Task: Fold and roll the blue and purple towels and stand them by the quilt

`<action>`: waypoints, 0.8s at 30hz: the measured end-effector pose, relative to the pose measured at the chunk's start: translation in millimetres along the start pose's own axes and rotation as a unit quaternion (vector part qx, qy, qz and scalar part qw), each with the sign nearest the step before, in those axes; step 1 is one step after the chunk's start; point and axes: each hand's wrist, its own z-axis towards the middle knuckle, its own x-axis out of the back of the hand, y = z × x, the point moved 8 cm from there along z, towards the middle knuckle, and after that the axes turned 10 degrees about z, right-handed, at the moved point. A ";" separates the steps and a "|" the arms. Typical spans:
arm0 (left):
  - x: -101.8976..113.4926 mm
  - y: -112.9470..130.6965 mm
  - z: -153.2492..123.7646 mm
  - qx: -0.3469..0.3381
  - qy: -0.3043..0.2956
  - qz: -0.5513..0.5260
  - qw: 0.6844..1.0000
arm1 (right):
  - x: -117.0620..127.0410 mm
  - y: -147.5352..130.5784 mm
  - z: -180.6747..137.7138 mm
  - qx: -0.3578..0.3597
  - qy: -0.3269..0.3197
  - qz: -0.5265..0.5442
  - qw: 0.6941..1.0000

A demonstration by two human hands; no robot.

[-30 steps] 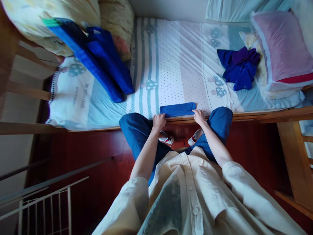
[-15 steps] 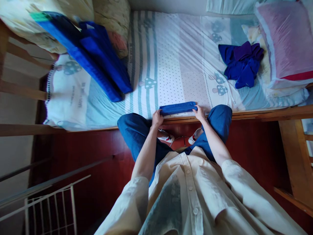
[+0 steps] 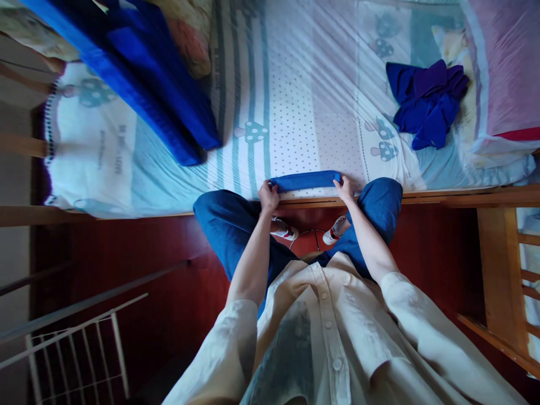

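A narrow strip of folded blue cloth lies along the front edge of the bed. My left hand pinches its left end, fingers closed on it. At the other end, my right hand grips the cloth between thumb and fingers. The strip is nearly level and slightly bowed between the hands. To the right on the bed is a crumpled heap of blue and purple cloth. Long folded blue fabric rests at the left side.
A pink pillow stands at the right end of the bed. The wooden bed rail runs along the front, close to my knees. A white wire rack stands at lower left on the dark red floor.
The view has shifted closer to the bed. Both hands still hold the ends of the blue strip, which looks a little flatter and slightly more stretched out to the left.
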 end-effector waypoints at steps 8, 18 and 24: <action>-3.5 -0.8 8.5 0.027 -0.003 0.008 1.000 | -2.9 7.4 10.4 -0.027 -0.015 0.013 0.999; -6.7 -1.8 17.6 0.044 -0.020 0.016 0.999 | -3.7 16.1 24.8 -0.073 -0.015 0.029 0.997; -10.3 -6.9 23.8 0.057 -0.015 -0.003 0.998 | -6.0 20.3 29.8 -0.112 -0.013 0.018 0.993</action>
